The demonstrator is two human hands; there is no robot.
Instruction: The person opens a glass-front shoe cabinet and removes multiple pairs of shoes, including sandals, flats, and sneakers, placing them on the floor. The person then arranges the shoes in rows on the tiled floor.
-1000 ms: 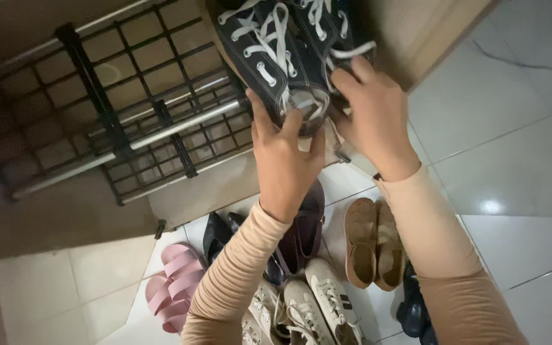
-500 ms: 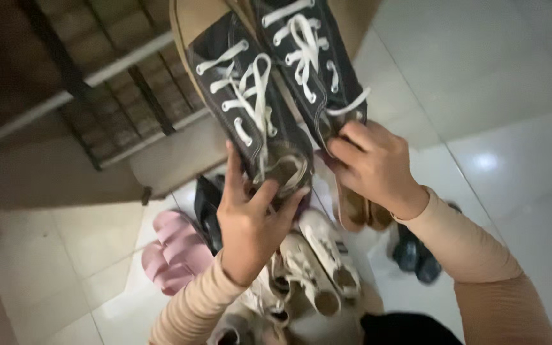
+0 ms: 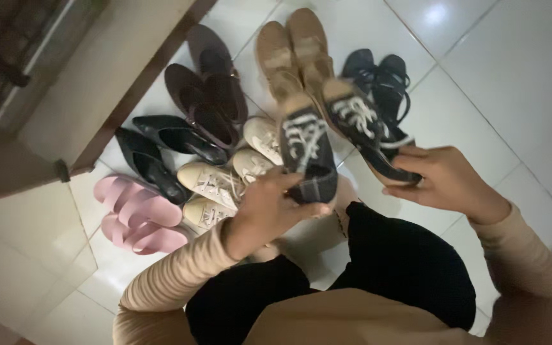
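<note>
- A dark sneaker [image 3: 306, 156] with white laces is held by its heel in the left hand [image 3: 264, 214]; the fingers [image 3: 289, 181] are clamped on the heel, toe pointing away.
- A second dark sneaker [image 3: 360, 128] is held in the right hand [image 3: 445, 182], the fingers closed around its heel and sole.
- Both sneakers are carried in the air, side by side and just apart, above a cluster of footwear on the white tiled floor [image 3: 519, 70].
- The step in hand is judged to be the carrying of the pair over the floor, low above the other shoes.
- A next move would call for the two heels to be kept level and for the loose laces to be kept off the shoes beneath.
- Directly beyond the sneakers a tan pair [image 3: 292, 48] is laid, with dark strappy sandals [image 3: 384, 76] to its right.
- A maroon pair [image 3: 209, 89] and black pointed flats [image 3: 161, 144] are set to the left, near the edge of a wooden frame [image 3: 129, 83].
- Cream lace-up shoes [image 3: 215, 182] are seen under the left hand, and pink slides [image 3: 137, 214] lie furthest left.
- No package, label or sign can be made out; any markings on the shoes are too blurred to tell.
- Black-clad knees [image 3: 404, 268] and beige ribbed sleeves [image 3: 174, 281] fill the near edge.
</note>
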